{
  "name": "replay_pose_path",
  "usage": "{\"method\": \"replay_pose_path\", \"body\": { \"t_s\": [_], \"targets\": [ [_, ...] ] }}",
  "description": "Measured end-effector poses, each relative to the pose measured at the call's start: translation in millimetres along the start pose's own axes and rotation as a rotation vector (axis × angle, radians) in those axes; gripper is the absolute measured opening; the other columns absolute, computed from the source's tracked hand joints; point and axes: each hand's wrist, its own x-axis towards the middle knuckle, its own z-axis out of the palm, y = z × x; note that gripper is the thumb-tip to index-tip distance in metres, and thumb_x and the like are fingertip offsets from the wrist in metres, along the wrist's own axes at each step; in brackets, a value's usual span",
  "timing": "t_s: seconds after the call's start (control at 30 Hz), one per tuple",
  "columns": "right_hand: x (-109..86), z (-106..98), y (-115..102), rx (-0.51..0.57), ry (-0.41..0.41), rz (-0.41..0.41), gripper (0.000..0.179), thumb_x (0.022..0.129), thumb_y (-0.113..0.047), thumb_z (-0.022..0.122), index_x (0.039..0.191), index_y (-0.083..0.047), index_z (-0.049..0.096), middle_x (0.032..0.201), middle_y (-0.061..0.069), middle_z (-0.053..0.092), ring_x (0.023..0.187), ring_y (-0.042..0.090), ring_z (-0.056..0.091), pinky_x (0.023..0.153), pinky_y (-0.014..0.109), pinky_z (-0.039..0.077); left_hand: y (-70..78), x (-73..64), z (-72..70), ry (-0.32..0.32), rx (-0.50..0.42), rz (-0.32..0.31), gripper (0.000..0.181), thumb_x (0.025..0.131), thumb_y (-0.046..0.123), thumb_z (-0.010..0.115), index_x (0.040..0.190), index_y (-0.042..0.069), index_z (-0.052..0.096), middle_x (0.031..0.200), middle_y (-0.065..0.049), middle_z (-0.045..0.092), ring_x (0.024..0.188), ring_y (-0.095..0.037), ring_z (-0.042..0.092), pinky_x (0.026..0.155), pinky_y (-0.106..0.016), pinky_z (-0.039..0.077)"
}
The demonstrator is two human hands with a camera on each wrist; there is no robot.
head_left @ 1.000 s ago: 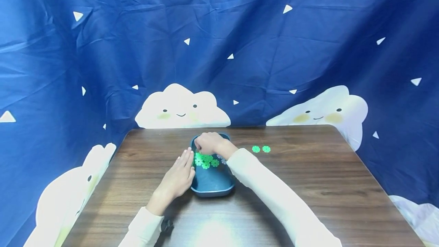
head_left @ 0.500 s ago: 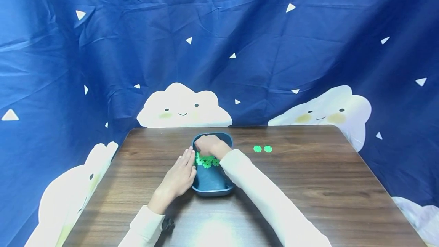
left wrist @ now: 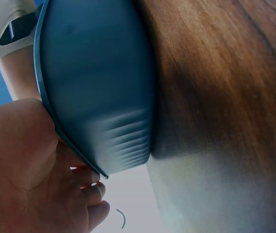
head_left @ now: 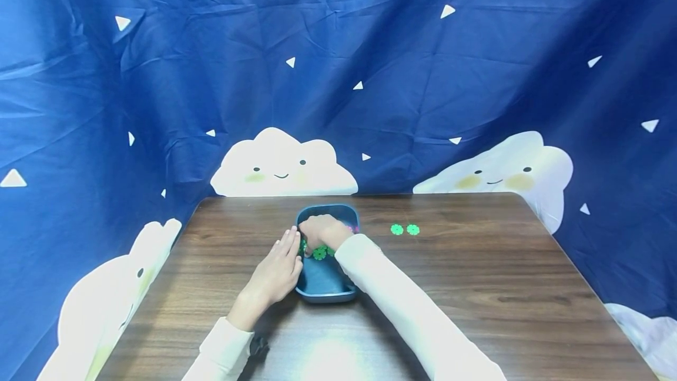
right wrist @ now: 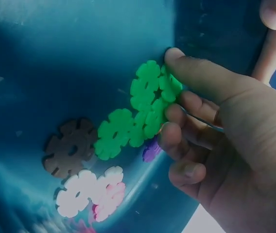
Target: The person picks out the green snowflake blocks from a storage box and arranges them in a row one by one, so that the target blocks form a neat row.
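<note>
A blue plastic bin [head_left: 325,297] stands on the wooden table. Along its left wall rests my left hand [head_left: 276,269], fingers straight; the left wrist view shows its palm beside the bin's rim [left wrist: 40,73]. Inside the bin, my right hand [head_left: 324,231] reaches down among flower-shaped building discs. Close up, its thumb and curled fingers [right wrist: 172,138] hold the edge of a cluster of green discs [right wrist: 116,132]. Near them lie a brown disc [right wrist: 69,150], a white disc [right wrist: 76,194], a pink disc [right wrist: 110,201] and a partly hidden purple disc [right wrist: 151,149].
Two green discs [head_left: 413,230] lie side by side on the table [head_left: 476,287], right of the bin. A blue curtain [head_left: 328,75] with clouds and white triangles hangs behind the table. A small dark object [head_left: 258,347] sits by the left sleeve.
My right hand has moved slightly down and nearer inside the bin, onto the green discs, which it now mostly covers. My left hand stays at the bin's left wall.
</note>
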Motion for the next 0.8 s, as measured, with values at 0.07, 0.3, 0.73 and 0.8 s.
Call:
{"method": "replay_pose_path", "body": {
  "t_s": [0.07,0.3,0.73,0.8],
  "targets": [
    [0.1,0.8,0.3,-0.007,0.002,0.006,0.043,0.092,-0.038,0.084,0.128,-0.016,0.074,0.115,0.003,0.078,0.093,0.019,0.069,0.101,0.044,0.062,0.3,0.3,0.2,-0.004,0.0,-0.002,0.061,0.113,0.022,0.042,0.165,-0.007,0.028,0.176,-0.022,0.024,0.164,-0.037,0.025,0.134,-0.053,0.027],
    [-1.3,1.8,-1.4,-0.094,0.024,0.003,0.054,0.096,-0.042,0.078,0.14,-0.014,0.066,0.126,0.006,0.076,0.103,0.021,0.071,0.106,0.045,0.06,1.1,-0.2,0.1,-0.019,0.0,-0.01,0.062,0.113,0.023,0.041,0.165,-0.007,0.026,0.176,-0.022,0.023,0.165,-0.037,0.023,0.134,-0.053,0.026],
    [0.2,4.9,-1.2,-0.154,0.052,0.001,0.052,0.099,-0.042,0.075,0.142,-0.015,0.066,0.127,0.005,0.077,0.104,0.019,0.073,0.105,0.043,0.062,1.5,-0.5,-1.4,-0.021,0.005,-0.006,0.062,0.113,0.022,0.04,0.165,-0.008,0.026,0.176,-0.023,0.022,0.164,-0.039,0.024,0.134,-0.053,0.026],
    [0.5,5.3,-1.2,-0.162,0.055,0.004,0.053,0.099,-0.046,0.074,0.142,-0.016,0.066,0.127,0.004,0.076,0.106,0.019,0.073,0.105,0.043,0.061,1.5,0.0,-1.5,-0.022,0.004,-0.006,0.062,0.113,0.022,0.04,0.165,-0.007,0.026,0.176,-0.023,0.022,0.164,-0.038,0.024,0.134,-0.053,0.026]
  ]
}}
